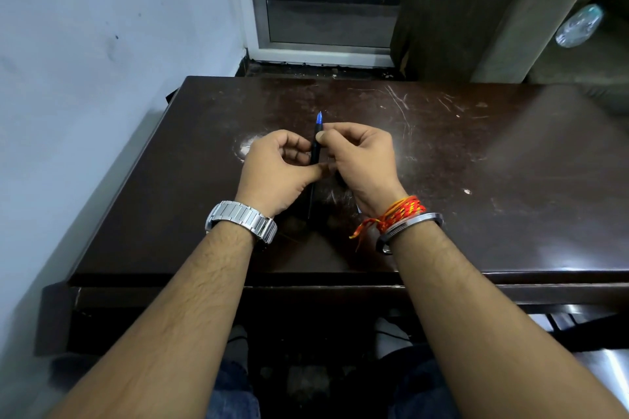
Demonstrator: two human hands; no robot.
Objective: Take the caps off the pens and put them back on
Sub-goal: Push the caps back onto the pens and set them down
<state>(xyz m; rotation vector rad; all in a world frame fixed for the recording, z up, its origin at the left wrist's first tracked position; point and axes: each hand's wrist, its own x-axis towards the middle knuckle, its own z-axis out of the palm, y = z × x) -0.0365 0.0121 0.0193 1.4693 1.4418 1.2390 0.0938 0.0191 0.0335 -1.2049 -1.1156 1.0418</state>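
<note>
A dark pen (315, 146) with a blue tip pointing away from me is held above the dark brown table (476, 180), in the middle of the view. My left hand (277, 170) pinches the lower part of its barrel between thumb and fingers. My right hand (360, 160) grips the upper part just below the blue tip with thumb and forefinger. The pen's lower end runs down between my wrists. Whether the blue end is a cap or a bare tip is unclear. A small pale object (359, 209) peeks out under my right wrist, mostly hidden.
The table's left side runs along a white wall (102, 61). Behind the table are a door frame (258, 10) and a brown cabinet (459, 10). A plastic bottle (578, 25) lies at the upper right. My knees show under the front edge.
</note>
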